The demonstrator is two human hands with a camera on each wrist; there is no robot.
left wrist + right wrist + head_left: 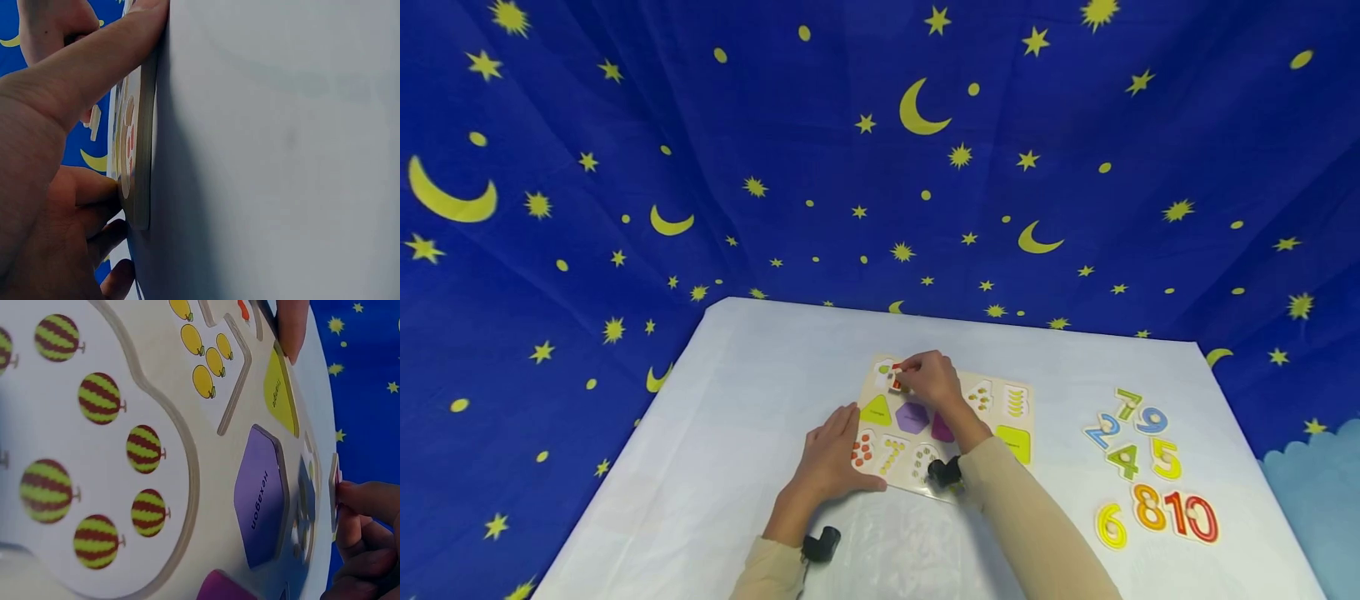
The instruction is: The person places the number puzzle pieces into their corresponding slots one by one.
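Observation:
A pale wooden puzzle board [998, 417] lies on the table, with number-shaped recesses printed with fruit and coloured shapes across its middle. My right hand [931, 379] pinches a small wooden puzzle piece [897, 381] with a red face, over the board's upper left. Seen edge-on in the right wrist view, that piece [335, 494] is raised off the board; which number it is cannot be told. My left hand [829, 457] rests against the board's lower left corner, fingers along the left side and thumb [106, 59] along the near edge. My right forearm covers part of the board.
Several loose number pieces lie right of the board, among them a green 7 [1127, 403], a blue 9 [1152, 420], a yellow 6 [1111, 526] and a red 10 [1191, 517]. A white cover [737, 375] lies over the table. A blue star-patterned curtain [820, 150] hangs behind.

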